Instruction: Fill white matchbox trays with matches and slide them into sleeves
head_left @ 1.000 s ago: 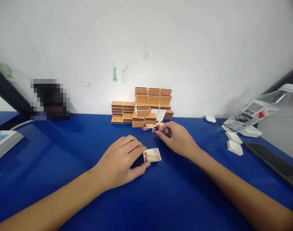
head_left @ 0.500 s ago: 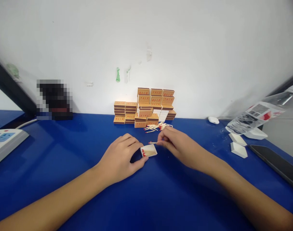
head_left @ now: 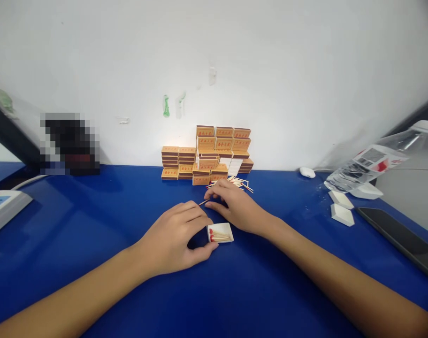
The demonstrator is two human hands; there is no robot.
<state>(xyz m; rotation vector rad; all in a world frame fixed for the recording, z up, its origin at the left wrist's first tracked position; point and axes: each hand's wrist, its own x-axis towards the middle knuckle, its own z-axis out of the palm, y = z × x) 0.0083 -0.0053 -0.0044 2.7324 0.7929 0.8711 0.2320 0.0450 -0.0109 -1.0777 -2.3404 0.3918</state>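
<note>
Soft light washed the wall (head_left: pixel 287 70), with shadows darkening the tabletop (head_left: pixel 270 281). Distortion stretched the bottle (head_left: pixel 372 162) and pixelation masked a dark object (head_left: pixel 75 145)

Tabletop (head_left: pixel 214 300): smooth, hard, semi-gloss, with soft reflections. Open tray (head_left: pixel 226 226): thin card, matt white inside. Matches (head_left: pixel 221 236) in it: bare pale wood sticks, matt red heads. Stacked matchboxes (head_left: pixel 224 143): printed card, low sheen; dark side strips look dull. Wall (head_left: pixel 287 70): matt, painted look, mostly smooth. Bottle (head_left: pixel 379 159): clear glossy plastic, ribbed low down, printed label. Phone (head_left: pixel 400 237): smooth dark face, slight gloss. Small case (head_left: pixel 307 172): glossy white plastic. Power strip (head_left: pixel 10 211): smooth white plastic.
</note>
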